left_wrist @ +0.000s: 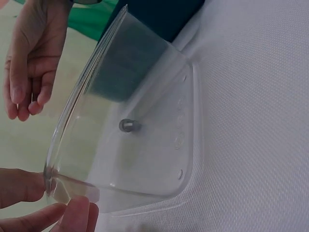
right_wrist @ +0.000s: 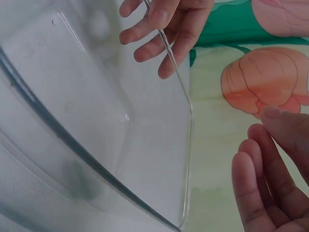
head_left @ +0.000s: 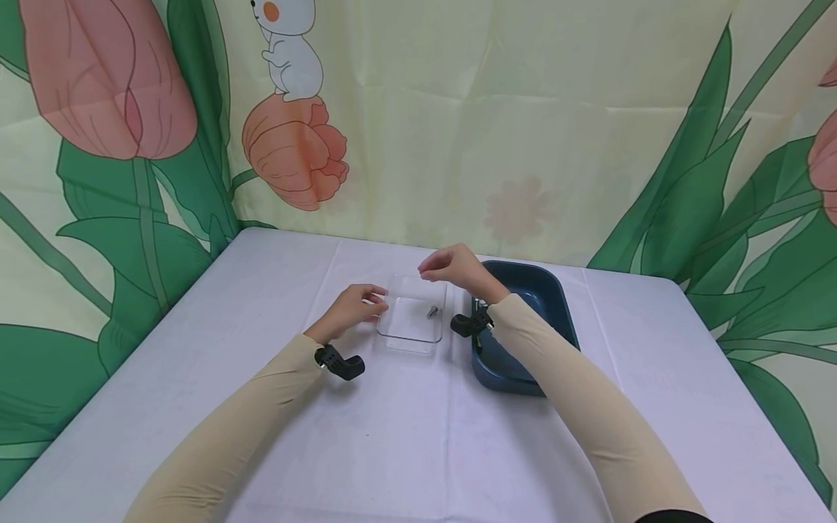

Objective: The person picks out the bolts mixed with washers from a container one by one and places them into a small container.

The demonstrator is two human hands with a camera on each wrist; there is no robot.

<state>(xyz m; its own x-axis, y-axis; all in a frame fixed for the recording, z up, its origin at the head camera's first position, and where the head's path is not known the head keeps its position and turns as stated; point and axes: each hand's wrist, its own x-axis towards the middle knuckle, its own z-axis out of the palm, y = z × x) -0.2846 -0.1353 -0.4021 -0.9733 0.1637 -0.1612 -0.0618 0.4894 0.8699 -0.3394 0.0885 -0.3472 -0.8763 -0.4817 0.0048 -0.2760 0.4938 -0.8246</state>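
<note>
A clear rectangular container (head_left: 410,339) stands on the white cloth. Inside it lies a small metal piece (head_left: 432,311), which looks like a bolt with a round head (left_wrist: 128,125) in the left wrist view. My left hand (head_left: 354,311) pinches the container's left side wall between thumb and fingers (right_wrist: 161,14). Over the container's far right corner hovers my right hand (head_left: 460,269), fingers loosely bent, with nothing visible between thumb and fingertips (right_wrist: 256,133). Both wrists carry a black strapped camera.
A dark blue basin (head_left: 565,312) stands right of the container, partly under my right forearm. Small metal parts (head_left: 479,305) show along its left inner side, mostly hidden by the wrist. Behind the table hangs a printed curtain (head_left: 418,145).
</note>
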